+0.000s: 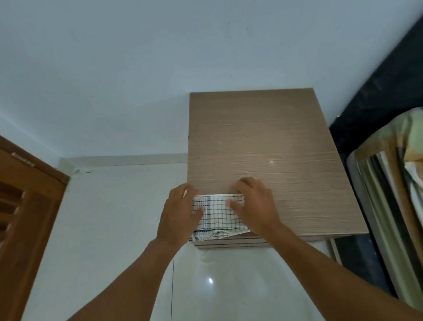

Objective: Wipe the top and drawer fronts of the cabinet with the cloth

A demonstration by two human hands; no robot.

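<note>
The folded cloth (219, 214) lies between both hands, left grip (178, 214) and right grip (254, 205) pinching its ends on the cabinet (267, 142) top's near-left corner.

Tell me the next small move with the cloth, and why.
Probably push the cloth away toward the wall. Both hands, left and right, press it flat at the near left corner of the cabinet top, and the rest of the top lies beyond and to the right.

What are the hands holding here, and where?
Both hands, left and right, hold the folded white black-checked cloth by its side edges, on the wooden cabinet top.
</note>
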